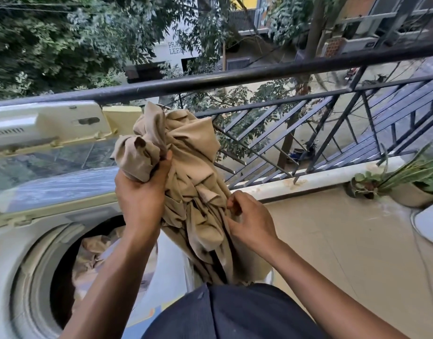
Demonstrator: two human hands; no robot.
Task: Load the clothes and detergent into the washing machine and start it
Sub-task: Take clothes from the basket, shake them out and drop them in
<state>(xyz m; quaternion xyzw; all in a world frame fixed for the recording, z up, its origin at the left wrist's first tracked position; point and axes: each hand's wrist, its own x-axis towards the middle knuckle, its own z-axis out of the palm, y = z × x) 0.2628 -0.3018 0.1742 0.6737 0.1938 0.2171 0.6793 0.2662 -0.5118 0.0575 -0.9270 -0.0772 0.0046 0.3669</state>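
We're out on a balcony in soft daylight, beige tiled floor underfoot. A black metal railing with slanted bars runs along the edge on a pale low curb. Potted plants sit in the right corner. Past the rail, leafy trees and a white building with lettering we can't fully read.

White building wall behind the trees: dark lettering, two lines, partly hidden by leaves. Legible: "PRA" above "LEE". Remainder unreadable. No other legible text.
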